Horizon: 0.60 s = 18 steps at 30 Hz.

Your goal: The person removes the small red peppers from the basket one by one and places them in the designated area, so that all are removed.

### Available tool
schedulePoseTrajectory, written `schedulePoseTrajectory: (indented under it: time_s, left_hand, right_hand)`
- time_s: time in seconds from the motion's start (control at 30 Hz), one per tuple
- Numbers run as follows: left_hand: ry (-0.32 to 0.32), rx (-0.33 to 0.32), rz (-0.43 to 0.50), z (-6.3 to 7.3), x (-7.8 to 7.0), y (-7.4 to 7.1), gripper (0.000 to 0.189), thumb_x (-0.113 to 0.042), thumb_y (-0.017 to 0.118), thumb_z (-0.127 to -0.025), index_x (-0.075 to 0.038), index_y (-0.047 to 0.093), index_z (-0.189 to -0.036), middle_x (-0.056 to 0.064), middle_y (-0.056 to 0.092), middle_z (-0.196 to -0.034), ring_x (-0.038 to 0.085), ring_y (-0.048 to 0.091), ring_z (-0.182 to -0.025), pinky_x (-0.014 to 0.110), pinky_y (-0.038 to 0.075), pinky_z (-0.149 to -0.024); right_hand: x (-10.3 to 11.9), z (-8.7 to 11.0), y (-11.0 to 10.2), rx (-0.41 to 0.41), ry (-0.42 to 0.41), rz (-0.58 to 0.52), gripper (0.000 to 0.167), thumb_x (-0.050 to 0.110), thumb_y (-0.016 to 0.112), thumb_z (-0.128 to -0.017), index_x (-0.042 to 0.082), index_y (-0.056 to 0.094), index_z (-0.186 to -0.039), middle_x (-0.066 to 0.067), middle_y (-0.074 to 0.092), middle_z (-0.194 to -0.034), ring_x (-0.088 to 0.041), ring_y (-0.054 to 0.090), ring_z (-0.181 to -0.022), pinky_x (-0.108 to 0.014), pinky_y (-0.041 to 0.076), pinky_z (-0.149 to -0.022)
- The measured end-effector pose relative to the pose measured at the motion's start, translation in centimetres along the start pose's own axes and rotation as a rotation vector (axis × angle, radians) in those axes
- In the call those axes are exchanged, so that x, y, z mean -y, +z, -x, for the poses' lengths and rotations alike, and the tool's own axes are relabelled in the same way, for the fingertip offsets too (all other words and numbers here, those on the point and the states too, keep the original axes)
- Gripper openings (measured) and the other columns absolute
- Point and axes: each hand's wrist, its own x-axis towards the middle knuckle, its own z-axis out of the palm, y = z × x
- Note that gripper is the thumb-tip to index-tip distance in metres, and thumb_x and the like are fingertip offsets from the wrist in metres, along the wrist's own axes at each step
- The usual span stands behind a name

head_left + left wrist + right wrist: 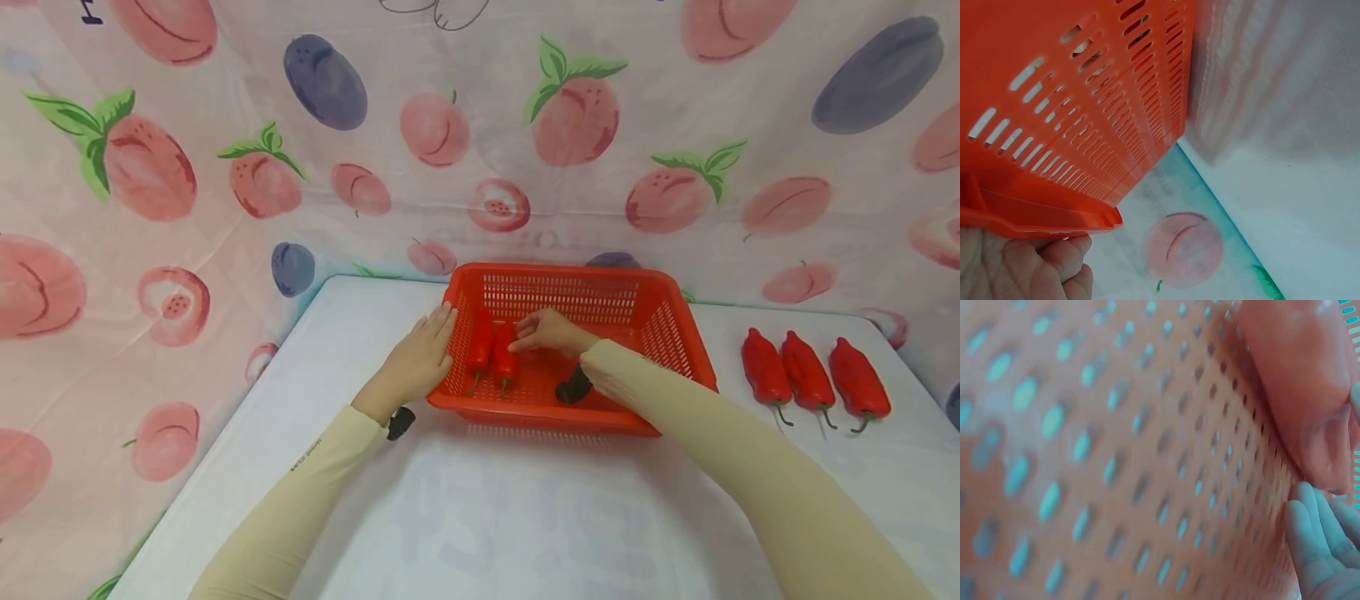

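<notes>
An orange-red perforated plastic basket (pixel 517 409) stands on the table, with two red peppers lying side by side at its left end. My left hand (pixel 416 362) rests against the basket's left rim, fingers straight along it; in the left wrist view the hand (pixel 1029 269) lies just under the rim. Inside the basket, my right hand (pixel 553 330) is beside the nearer pepper (pixel 505 358), to the right of the other pepper (pixel 481 343). In the right wrist view its extended fingers (pixel 1310 531) are right at one end of a pepper (pixel 1300 381), with the thumb at the frame's edge.
Three more red peppers lie in a row right of the basket: a left one (pixel 766 371), a middle one (pixel 807 371) and a right one (pixel 859 382). A fruit-printed cloth (pixel 360 150) hangs behind and left of the white table (pixel 360 333).
</notes>
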Motion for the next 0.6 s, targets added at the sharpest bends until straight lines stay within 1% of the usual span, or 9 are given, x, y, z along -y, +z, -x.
schedulePoseTrajectory:
  time_s: [0.2,0.23,0.27,0.37,0.43,0.47,0.53,0.57,0.6]
  left_hand:
    - [-0.004,0.004,0.002,0.0,0.0,-0.1,0.063,-0.018,0.039,-0.093,0.004,0.017,-0.148,0.019,0.013,-0.157,0.028,0.013,-0.147,0.042,0.011,-0.121]
    - [-0.004,0.003,0.002,0.1,-0.1,-0.1,0.063,-0.017,0.039,-0.093,0.004,0.017,-0.148,0.018,0.013,-0.157,0.028,0.013,-0.147,0.042,0.011,-0.121]
    - [-0.005,0.002,0.003,0.1,-0.1,-0.1,0.063,-0.018,0.039,-0.093,0.004,0.017,-0.148,0.018,0.013,-0.157,0.028,0.013,-0.147,0.042,0.012,-0.121]
    - [-0.007,-0.001,0.010,0.1,-0.1,0.0,0.063,-0.017,0.040,-0.093,0.004,0.017,-0.148,0.018,0.013,-0.157,0.029,0.013,-0.147,0.042,0.012,-0.121]
    - [-0.006,-0.004,0.014,0.0,-0.1,0.0,0.063,-0.017,0.040,-0.093,0.004,0.017,-0.148,0.018,0.013,-0.157,0.029,0.014,-0.147,0.042,0.012,-0.121]
    - [-0.006,-0.006,0.016,0.0,-0.2,0.0,0.063,-0.017,0.040,-0.093,0.004,0.017,-0.148,0.018,0.013,-0.157,0.029,0.014,-0.146,0.042,0.013,-0.121]
    - [-0.005,-0.006,0.014,0.0,-0.2,0.0,0.063,-0.016,0.040,-0.093,0.004,0.018,-0.148,0.018,0.014,-0.157,0.028,0.014,-0.147,0.042,0.013,-0.120]
    - [-0.006,-0.006,0.013,0.0,-0.2,0.0,0.063,-0.016,0.040,-0.093,0.004,0.018,-0.148,0.018,0.014,-0.157,0.028,0.014,-0.147,0.042,0.013,-0.120]
    - [-0.006,-0.005,0.012,0.0,-0.2,0.0,0.063,-0.016,0.040,-0.093,0.004,0.018,-0.148,0.018,0.014,-0.157,0.028,0.014,-0.147,0.042,0.013,-0.120]
  right_hand:
    - [-0.3,-0.5,0.2,0.006,0.021,-0.068,0.054,0.014,0.073,-0.080,-0.005,0.055,-0.127,-0.016,0.054,-0.135,-0.020,0.060,-0.106,-0.030,0.053,-0.090]
    - [-0.3,-0.5,0.2,0.014,0.026,-0.089,0.054,0.013,0.073,-0.081,-0.006,0.054,-0.128,-0.015,0.053,-0.137,-0.019,0.060,-0.105,-0.030,0.053,-0.091]
    - [-0.4,-0.5,0.1,0.026,0.037,-0.110,0.055,0.013,0.072,-0.081,-0.006,0.053,-0.129,-0.016,0.052,-0.138,-0.021,0.060,-0.107,-0.032,0.052,-0.093]
    - [-0.5,-0.3,-0.3,0.078,0.080,-0.203,0.055,0.011,0.067,-0.085,-0.009,0.048,-0.132,-0.017,0.046,-0.142,-0.025,0.058,-0.116,-0.037,0.047,-0.101]
    - [-0.6,0.1,-0.8,0.104,0.108,-0.227,0.052,0.012,0.065,-0.086,-0.008,0.049,-0.132,-0.017,0.048,-0.140,-0.023,0.059,-0.116,-0.038,0.044,-0.104]
    - [-0.6,0.3,-1.0,0.116,0.109,-0.232,0.050,0.013,0.065,-0.087,-0.007,0.051,-0.130,-0.016,0.051,-0.137,-0.022,0.060,-0.114,-0.037,0.044,-0.104]
    - [-0.8,0.9,-1.6,0.141,0.078,-0.220,0.042,0.014,0.064,-0.087,-0.003,0.059,-0.125,-0.011,0.059,-0.130,-0.014,0.063,-0.107,-0.033,0.048,-0.100]
    - [-1.0,1.2,-1.9,0.193,-0.038,-0.144,0.038,0.008,0.061,-0.087,-0.008,0.059,-0.122,-0.017,0.062,-0.124,-0.018,0.065,-0.104,-0.036,0.050,-0.097]
    - [-1.2,1.5,-2.1,0.216,-0.101,-0.113,0.035,0.006,0.059,-0.088,-0.009,0.060,-0.120,-0.017,0.064,-0.119,-0.017,0.066,-0.102,-0.037,0.051,-0.095]
